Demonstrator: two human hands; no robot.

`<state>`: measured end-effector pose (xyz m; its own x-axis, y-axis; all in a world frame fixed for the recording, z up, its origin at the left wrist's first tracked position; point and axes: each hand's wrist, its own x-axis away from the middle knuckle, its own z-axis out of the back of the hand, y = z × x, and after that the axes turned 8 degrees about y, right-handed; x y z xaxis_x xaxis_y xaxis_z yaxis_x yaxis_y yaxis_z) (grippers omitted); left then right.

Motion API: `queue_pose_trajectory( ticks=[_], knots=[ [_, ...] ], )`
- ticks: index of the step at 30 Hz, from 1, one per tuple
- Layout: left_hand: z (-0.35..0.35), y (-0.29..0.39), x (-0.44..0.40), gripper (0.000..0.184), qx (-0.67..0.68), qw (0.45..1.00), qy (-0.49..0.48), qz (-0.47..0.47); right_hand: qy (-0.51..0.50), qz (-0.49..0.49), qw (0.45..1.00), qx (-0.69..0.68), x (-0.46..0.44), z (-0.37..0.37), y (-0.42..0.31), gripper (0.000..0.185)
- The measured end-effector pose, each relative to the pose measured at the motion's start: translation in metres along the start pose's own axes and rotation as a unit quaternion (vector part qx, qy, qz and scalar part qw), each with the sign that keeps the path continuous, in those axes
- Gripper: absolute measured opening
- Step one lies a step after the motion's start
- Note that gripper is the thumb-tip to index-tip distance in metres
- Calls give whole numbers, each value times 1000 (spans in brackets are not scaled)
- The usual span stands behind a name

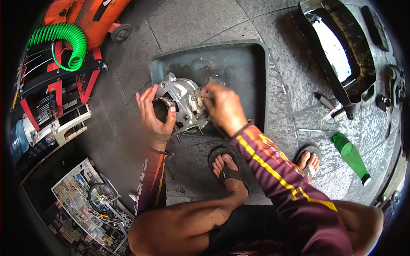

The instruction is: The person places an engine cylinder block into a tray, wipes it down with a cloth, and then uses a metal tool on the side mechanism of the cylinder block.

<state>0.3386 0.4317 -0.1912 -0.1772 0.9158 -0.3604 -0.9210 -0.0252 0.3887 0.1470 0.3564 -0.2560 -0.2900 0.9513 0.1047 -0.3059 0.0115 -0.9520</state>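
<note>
A grey metal engine casing [184, 100] is tilted over the left front edge of a dark plastic tray [264, 89]. My left hand [156, 111] grips the casing's left side, fingers behind the rim and thumb on the near face. Against the right side of the casing is my right hand [224, 106], its fingers curled in and slightly blurred. Whatever those fingers hold is hidden, though a light brownish patch shows beside them. Dark wet stains lie on the tray's bottom.
A black metal frame [363, 64] stands at the upper right. Nearer lie a green bottle [351, 155] and a thin rod [314, 130]. To the left are an orange tank [87, 19], a coiled green hose [77, 40] and red racks [87, 81]. My sandalled feet flank the tray's near side.
</note>
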Motion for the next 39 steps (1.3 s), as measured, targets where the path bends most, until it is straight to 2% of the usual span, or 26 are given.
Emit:
queue_pose_trajectory(
  ticks=[1, 2, 4, 5, 6, 8, 11, 12, 14, 15, 16, 17, 18, 20, 22, 24, 26, 28, 29, 30, 32, 33, 34, 36, 37, 39],
  knots=[
    [0, -1, -1, 64, -6, 1000, -1, -4, -16, -40, 999, 23, 6, 2, -5, 15],
    [0, -2, -3, 64, -14, 1000, -3, -8, -12, -36, 999, 23, 2, 5, -6, 15],
    [2, -1, -1, 64, -25, 1000, -12, -5, -148, 1, 983, 107, 5, 20, -18, 16],
    [2, -2, -1, 64, -19, 1000, -18, -9, -224, -26, 972, 74, 0, 26, -22, 18],
    [1, -1, -4, 64, -17, 1000, -15, -13, -220, 27, 975, 26, -3, 23, -22, 19],
    [1, 0, -5, 64, -13, 1000, -18, -16, -210, -53, 976, 3, -7, 14, -23, 23],
    [1, 3, -6, 63, -1, 1000, -3, -9, -148, -33, 986, 68, 1, 9, -29, 18],
    [1, 1, -5, 63, -6, 1000, -5, -15, -210, -37, 973, 87, -7, 14, -34, 20],
    [-1, -2, -6, 63, -12, 1000, -10, -25, -230, 53, 971, 21, -15, 10, -16, 19],
    [-2, -2, -6, 63, -10, 1000, -6, -18, -229, 52, 972, 19, -12, 2, -8, 19],
    [-1, -2, -4, 63, -9, 1000, -3, -8, -70, -44, 987, -141, -7, -9, 0, 18],
    [-2, -2, -4, 63, -10, 1000, -1, -4, 93, -138, 942, -292, -3, -16, 3, 18],
    [-3, -1, -4, 63, -13, 1000, -4, -2, 220, -184, 912, -294, -9, -12, -2, 13],
    [-1, 3, -5, 62, -20, 1000, -7, -3, 180, -220, 930, -234, -14, 14, -15, 13],
    [-1, -1, -6, 63, -19, 1000, -13, -8, 123, -50, 984, -117, -10, 5, -8, 17],
    [-1, -1, -5, 64, -28, 999, -18, 1, 22, 20, 989, -142, 6, -8, -11, 21],
    [0, -2, -3, 64, -50, 998, -27, -2, 16, 25, 985, -168, 11, -4, 2, 20],
    [4, 0, -3, 63, -68, 996, -46, -27, -160, 52, 980, -110, 9, 16, 1, 19],
    [6, -2, -3, 64, -55, 996, -57, -31, -205, 76, 975, -26, 1, 23, -3, 20],
    [4, -3, -5, 64, -55, 996, -57, -33, -203, 77, 976, -26, -16, 35, -10, 20],
    [7, -3, -4, 65, -48, 997, -63, -25, -333, -10, 926, 175, -41, 49, -19, 18],
    [6, -5, -4, 65, -41, 997, -59, -34, -211, 52, 972, 87, -35, 52, -7, 21],
    [3, -5, -8, 65, -38, 997, -59, -36, -166, 44, 985, 27, -29, 41, -4, 21],
    [7, -3, -5, 65, -51, 996, -62, -33, -179, 61, 981, -31, -9, 21, -9, 23],
    [6, -3, -4, 63, -53, 996, -60, -25, -265, 73, 961, -34, -6, 31, -7, 26],
    [7, -4, -3, 63, -52, 996, -60, -29, -276, 96, 955, -53, -4, 32, 6, 26]
  ],
)
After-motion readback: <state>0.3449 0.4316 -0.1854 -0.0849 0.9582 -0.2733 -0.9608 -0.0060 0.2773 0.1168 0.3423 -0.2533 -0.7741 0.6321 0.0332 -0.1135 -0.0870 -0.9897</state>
